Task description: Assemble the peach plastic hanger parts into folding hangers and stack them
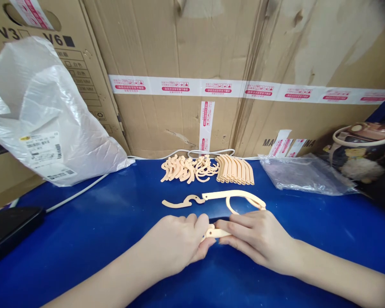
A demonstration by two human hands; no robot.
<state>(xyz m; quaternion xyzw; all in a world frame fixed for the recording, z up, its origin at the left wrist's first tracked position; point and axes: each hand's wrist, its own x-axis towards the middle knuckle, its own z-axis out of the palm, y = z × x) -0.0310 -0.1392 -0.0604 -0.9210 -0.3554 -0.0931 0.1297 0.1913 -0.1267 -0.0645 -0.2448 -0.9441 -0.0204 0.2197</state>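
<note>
My left hand [179, 244] and my right hand [256, 239] meet at the middle of the blue table [99, 239], fingers closed on one small cream plastic piece [215, 232] held between them. Just beyond my hands lie a loose hooked cream piece [182, 202] and a longer assembled cream piece [234, 196] with a loop at its right end. Further back sits a heap of curved hook pieces [188, 168] and a neat row of curved cream strips [235, 170].
Large taped cardboard boxes [211, 72] wall off the back. A white plastic bag [38, 115] leans at the left, a clear bag [304, 175] lies at the right beside a lidded jar [359, 149]. A dark phone [6, 229] and a white cable [77, 193] lie left.
</note>
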